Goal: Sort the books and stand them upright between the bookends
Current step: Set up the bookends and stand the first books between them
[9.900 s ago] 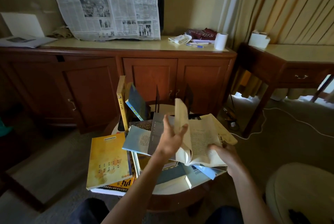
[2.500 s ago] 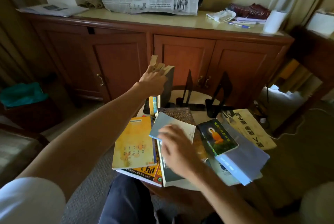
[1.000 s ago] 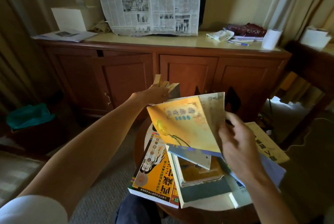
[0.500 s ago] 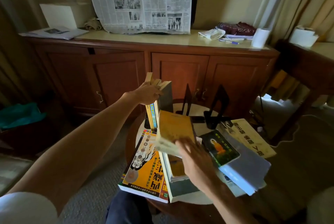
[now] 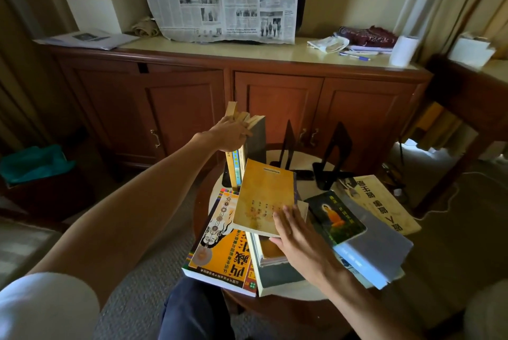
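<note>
The left hand (image 5: 229,135) gripped the tops of the upright books (image 5: 245,144) at the round table's (image 5: 299,289) far left edge — fingers curled over them. The right hand (image 5: 295,238) held a yellow paperback (image 5: 265,196), fingers flat on its cover, tilted above the stacked books (image 5: 270,262). Two black bookends (image 5: 331,155) stood just right of the upright books.

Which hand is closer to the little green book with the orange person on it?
The right hand. It holds the yellow book just left of the green book. The left hand is farther back, steadying the upright books.
</note>
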Available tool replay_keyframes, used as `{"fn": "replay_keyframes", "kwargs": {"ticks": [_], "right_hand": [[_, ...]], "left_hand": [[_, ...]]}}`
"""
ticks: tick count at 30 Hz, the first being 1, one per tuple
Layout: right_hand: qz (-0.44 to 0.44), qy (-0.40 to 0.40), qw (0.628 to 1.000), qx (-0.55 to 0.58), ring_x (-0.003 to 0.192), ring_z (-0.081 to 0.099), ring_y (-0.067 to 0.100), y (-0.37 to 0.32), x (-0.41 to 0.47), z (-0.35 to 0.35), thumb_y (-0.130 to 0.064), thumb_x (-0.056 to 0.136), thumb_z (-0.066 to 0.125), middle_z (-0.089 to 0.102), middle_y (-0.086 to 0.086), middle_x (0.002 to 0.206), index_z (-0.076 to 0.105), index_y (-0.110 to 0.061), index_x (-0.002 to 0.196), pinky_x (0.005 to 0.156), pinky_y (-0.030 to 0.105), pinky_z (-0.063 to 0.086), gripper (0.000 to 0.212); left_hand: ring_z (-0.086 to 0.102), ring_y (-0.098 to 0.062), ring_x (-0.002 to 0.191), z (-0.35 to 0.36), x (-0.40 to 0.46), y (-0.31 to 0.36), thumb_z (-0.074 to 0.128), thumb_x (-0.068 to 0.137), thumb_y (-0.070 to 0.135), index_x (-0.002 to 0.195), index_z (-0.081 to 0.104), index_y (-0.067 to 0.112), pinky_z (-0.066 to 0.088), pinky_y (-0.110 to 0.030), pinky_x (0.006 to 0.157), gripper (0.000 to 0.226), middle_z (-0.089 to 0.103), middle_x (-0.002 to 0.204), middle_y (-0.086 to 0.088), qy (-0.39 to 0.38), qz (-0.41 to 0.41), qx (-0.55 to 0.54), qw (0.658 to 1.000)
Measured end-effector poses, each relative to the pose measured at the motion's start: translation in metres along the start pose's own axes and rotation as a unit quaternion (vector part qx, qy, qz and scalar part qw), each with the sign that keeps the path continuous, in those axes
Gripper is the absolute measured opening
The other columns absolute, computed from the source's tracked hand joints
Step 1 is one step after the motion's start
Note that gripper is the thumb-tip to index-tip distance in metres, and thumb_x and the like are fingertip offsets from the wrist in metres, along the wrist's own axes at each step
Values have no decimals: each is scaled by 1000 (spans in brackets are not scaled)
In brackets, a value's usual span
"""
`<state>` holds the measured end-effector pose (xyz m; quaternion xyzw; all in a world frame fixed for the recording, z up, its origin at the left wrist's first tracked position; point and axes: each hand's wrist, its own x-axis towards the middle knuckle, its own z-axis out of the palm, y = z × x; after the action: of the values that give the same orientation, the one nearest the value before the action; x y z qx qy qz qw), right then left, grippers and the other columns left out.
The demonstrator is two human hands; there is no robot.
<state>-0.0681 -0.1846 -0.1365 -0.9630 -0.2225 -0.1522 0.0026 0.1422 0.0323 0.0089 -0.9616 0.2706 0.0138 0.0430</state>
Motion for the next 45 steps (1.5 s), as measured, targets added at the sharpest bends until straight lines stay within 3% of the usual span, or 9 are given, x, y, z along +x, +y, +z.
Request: {"fn": "replay_keyframes", "kwargs": {"ticks": [5, 7, 11, 20, 28, 33, 37, 41, 45], "right_hand": [[-33, 220, 973, 62, 82, 71, 18, 13, 21, -37, -28, 104, 42, 71, 11, 96, 54, -6, 114, 65, 29, 60, 27], [14, 269, 958, 99, 67, 65, 11, 23, 45, -67, -32, 103, 41, 68, 7, 84, 58, -5, 106, 56, 15, 49, 32], [82, 241, 947, 194, 74, 69, 14, 47, 91, -118, -44, 104, 27, 69, 7, 93, 58, -5, 111, 51, 15, 50, 51], [162, 180, 932, 268, 45, 52, 3, 59, 130, -145, -30, 100, 53, 60, -4, 63, 62, -11, 84, 38, 17, 35, 26], [289, 201, 746, 566, 82, 72, 4, 45, 95, -93, -18, 84, 77, 75, -6, 91, 71, -14, 99, 67, 18, 58, 16], [273, 133, 776, 552, 96, 68, 14, 42, 95, -81, -13, 92, 66, 69, -4, 101, 63, -10, 114, 68, 17, 57, 22], [260, 188, 817, 479, 100, 64, 15, 42, 127, -82, -13, 95, 62, 66, 7, 113, 60, 2, 119, 59, 4, 48, 29], [307, 245, 819, 418, 88, 64, 19, 35, 171, -68, -16, 96, 60, 67, 12, 100, 60, 2, 103, 62, 16, 45, 19], [319, 218, 817, 429, 67, 58, 14, 37, 211, -46, -20, 98, 56, 56, -3, 77, 53, -7, 87, 58, 25, 43, 18]], "left_hand": [[25, -30, 147, 0, 2, -1, 36, 106, 20, 143, 51, 20, 14, -49, 120, 40, 35, 157, -3, -7, 11, 50, 999], [29, -29, 145, 2, 3, -4, 37, 105, 20, 140, 55, 21, 19, -50, 120, 39, 40, 154, -1, -13, 20, 76, 997], [33, -21, 142, 4, 3, -4, 38, 105, 23, 135, 59, 24, 28, -48, 117, 37, 44, 150, 10, -12, 38, 140, 989], [19, -22, 150, 5, 2, -3, 40, 105, 21, 140, 54, 25, 19, -48, 120, 38, 35, 158, 7, -3, 31, 124, 992], [28, -23, 146, 1, -2, 0, 34, 106, 23, 143, 51, 25, 12, -43, 120, 41, 36, 158, -1, 30, 8, 8, 999], [27, -25, 147, 2, -2, 0, 34, 106, 23, 143, 51, 24, 10, -43, 120, 41, 36, 158, -2, 29, 8, -9, 1000], [31, -25, 145, 2, -2, -1, 36, 106, 26, 142, 50, 18, 11, -44, 120, 39, 41, 154, -5, 22, 12, 1, 1000], [38, -26, 139, 5, 2, -2, 50, 99, 40, 137, 51, 15, 18, -44, 119, 45, 45, 149, -8, 6, 19, 47, 999], [33, -24, 144, 11, 5, 4, 56, 97, 29, 144, 43, 16, 12, -42, 119, 51, 39, 154, -6, 41, 25, 54, 997]]}}
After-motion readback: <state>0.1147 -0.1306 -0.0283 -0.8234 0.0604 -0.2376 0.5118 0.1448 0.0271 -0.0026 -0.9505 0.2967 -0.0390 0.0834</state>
